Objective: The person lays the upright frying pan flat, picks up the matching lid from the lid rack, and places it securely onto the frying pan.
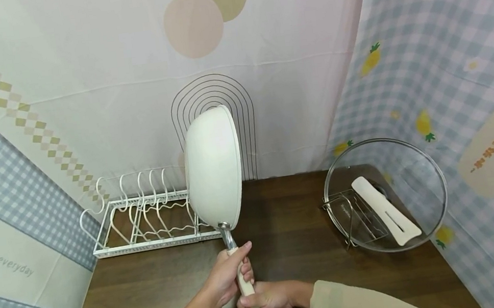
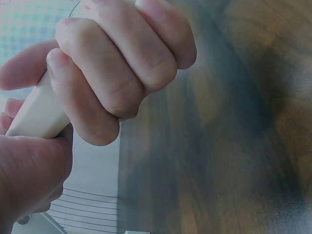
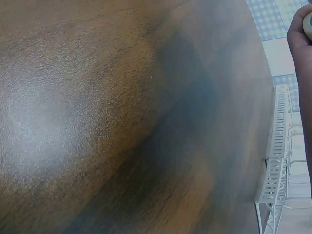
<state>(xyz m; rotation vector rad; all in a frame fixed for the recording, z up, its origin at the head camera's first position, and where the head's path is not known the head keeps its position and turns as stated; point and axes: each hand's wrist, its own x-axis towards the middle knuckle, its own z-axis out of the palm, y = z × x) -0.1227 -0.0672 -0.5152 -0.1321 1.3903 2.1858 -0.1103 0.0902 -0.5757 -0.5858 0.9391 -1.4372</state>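
The left hand (image 1: pixel 230 275) has its fingers curled round the upper part of one cream handle (image 1: pixel 247 288); the right hand (image 1: pixel 269 299) grips the same handle just below, near its end. Above them one white pan (image 1: pixel 212 171) is held up on its side, rim to the right, so its inside cannot be seen. In the head view the pan overlaps the right end of one white wire rack (image 1: pixel 156 244); whether they touch cannot be told. To the right, one glass lid (image 1: pixel 398 176) with one white grip (image 1: pixel 385 211) leans on one metal wire stand (image 1: pixel 351 213). Brown desk (image 1: pixel 292 220) shows between rack and stand, its back edge meeting a patterned cloth (image 1: pixel 298 117). The rack sits near that edge.
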